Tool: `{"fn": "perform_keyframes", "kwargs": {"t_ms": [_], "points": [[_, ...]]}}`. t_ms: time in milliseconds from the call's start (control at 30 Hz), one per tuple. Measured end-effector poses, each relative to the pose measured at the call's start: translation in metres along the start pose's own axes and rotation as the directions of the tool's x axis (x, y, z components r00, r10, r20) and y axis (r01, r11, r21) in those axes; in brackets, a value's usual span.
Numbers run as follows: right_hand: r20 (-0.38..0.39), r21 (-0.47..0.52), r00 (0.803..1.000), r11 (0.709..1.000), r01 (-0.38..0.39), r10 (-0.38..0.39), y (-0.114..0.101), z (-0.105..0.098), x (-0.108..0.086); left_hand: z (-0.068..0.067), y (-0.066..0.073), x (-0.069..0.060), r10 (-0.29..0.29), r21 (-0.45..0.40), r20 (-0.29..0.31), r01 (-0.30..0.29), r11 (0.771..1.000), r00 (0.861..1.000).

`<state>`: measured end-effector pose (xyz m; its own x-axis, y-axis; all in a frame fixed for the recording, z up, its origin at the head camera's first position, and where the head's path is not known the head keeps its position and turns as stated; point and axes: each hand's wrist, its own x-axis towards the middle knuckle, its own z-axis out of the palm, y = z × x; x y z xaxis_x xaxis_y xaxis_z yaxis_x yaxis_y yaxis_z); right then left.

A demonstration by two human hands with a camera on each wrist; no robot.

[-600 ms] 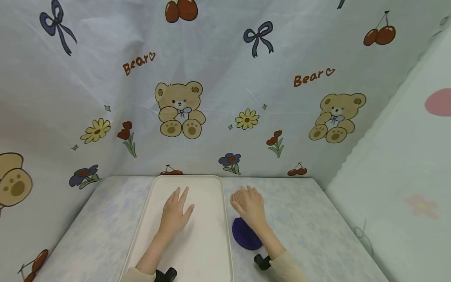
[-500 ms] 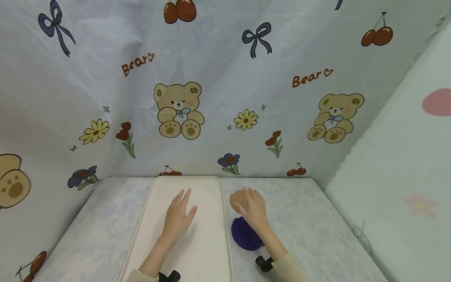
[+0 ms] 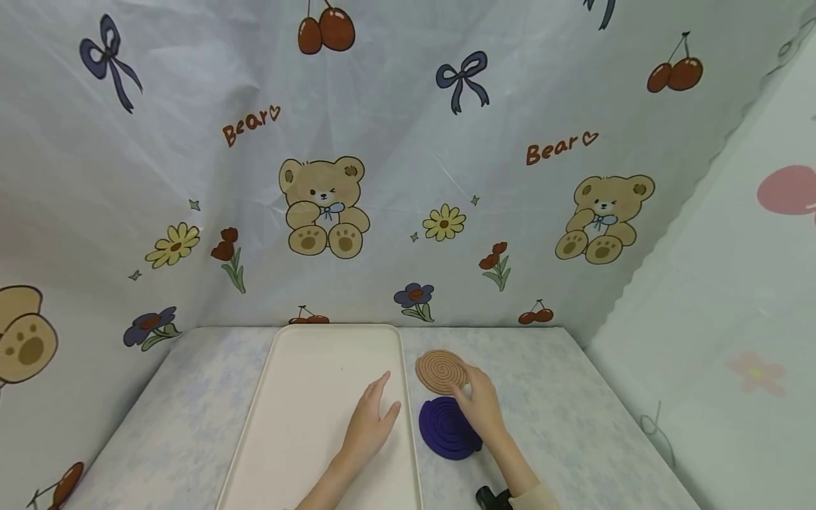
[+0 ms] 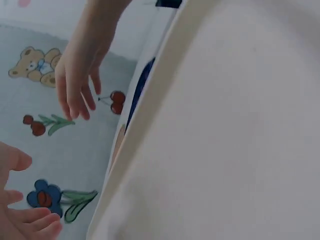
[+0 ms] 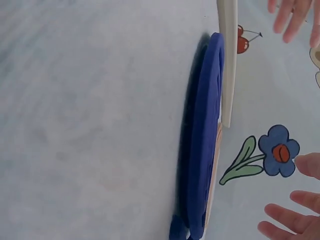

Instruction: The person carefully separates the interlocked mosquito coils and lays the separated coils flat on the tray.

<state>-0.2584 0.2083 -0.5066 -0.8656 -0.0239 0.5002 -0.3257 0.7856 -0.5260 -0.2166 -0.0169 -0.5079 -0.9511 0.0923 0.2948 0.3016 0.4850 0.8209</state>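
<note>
The right hand (image 3: 481, 405) hovers in the air, its fingers apart and relaxed, above the right side of a tan spiral (image 3: 438, 371) and a dark blue spiral (image 3: 446, 429). Both spirals lie flat on the table (image 3: 561, 418), the tan one farther from the person. The left hand (image 3: 368, 427), with fingers extended, is over the cream tray (image 3: 312, 397), which is just beside the spirals.

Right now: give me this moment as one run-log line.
left grip: empty, over cream tray | right grip: empty, near tan coil | blue coil: nearer wearer than tan coil | both coils: on table
</note>
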Motion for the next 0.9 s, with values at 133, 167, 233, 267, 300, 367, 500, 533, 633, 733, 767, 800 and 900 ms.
{"fn": "perform_keyframes", "kwargs": {"t_ms": [133,167,233,267,300,367,500,533,633,733,767,800,900], "points": [[0.036,0.055,0.997,0.996,-0.076,0.074,0.009,-0.002,-0.004,0.022,0.005,-0.009,-0.002,-0.077,0.094,0.009,0.997,0.996],[0.044,0.073,0.995,0.993,-0.091,0.088,0.011,-0.003,-0.005,0.026,0.007,-0.012,0.003,-0.096,0.113,0.008,0.995,0.994],[0.060,0.114,0.991,0.985,-0.128,0.122,0.015,-0.003,-0.007,0.035,0.011,-0.016,0.009,-0.119,0.130,0.007,0.993,0.991],[0.066,0.132,0.989,0.981,-0.142,0.134,0.017,-0.003,-0.008,0.039,0.012,-0.018,0.012,-0.127,0.136,0.006,0.992,0.991],[0.074,0.155,0.987,0.976,-0.153,0.143,0.018,-0.004,-0.009,0.042,0.014,-0.020,0.010,-0.126,0.139,0.008,0.992,0.990],[0.087,0.214,0.982,0.960,-0.181,0.166,0.020,-0.004,-0.012,0.049,0.016,-0.023,0.002,-0.124,0.136,0.015,0.992,0.991],[0.116,0.333,0.965,0.906,-0.262,0.236,0.026,-0.004,-0.018,0.061,0.018,-0.028,-0.010,-0.143,0.114,0.027,0.989,0.993],[0.124,0.358,0.960,0.891,-0.280,0.252,0.028,-0.004,-0.019,0.063,0.018,-0.029,-0.012,-0.154,0.111,0.029,0.988,0.994],[0.135,0.396,0.954,0.867,-0.301,0.270,0.034,-0.002,-0.022,0.070,0.018,-0.033,-0.020,-0.182,0.115,0.041,0.983,0.993],[0.147,0.425,0.947,0.846,-0.322,0.287,0.039,-0.001,-0.026,0.078,0.018,-0.036,-0.032,-0.207,0.119,0.056,0.977,0.992],[0.149,0.436,0.945,0.838,-0.328,0.292,0.041,-0.001,-0.027,0.080,0.018,-0.037,-0.036,-0.216,0.115,0.061,0.974,0.993],[0.155,0.450,0.942,0.828,-0.335,0.297,0.042,-0.001,-0.028,0.082,0.019,-0.038,-0.045,-0.225,0.109,0.068,0.972,0.993],[0.166,0.473,0.939,0.811,-0.343,0.300,0.046,0.002,-0.030,0.087,0.021,-0.040,-0.084,-0.266,0.074,0.101,0.959,0.994]]}}
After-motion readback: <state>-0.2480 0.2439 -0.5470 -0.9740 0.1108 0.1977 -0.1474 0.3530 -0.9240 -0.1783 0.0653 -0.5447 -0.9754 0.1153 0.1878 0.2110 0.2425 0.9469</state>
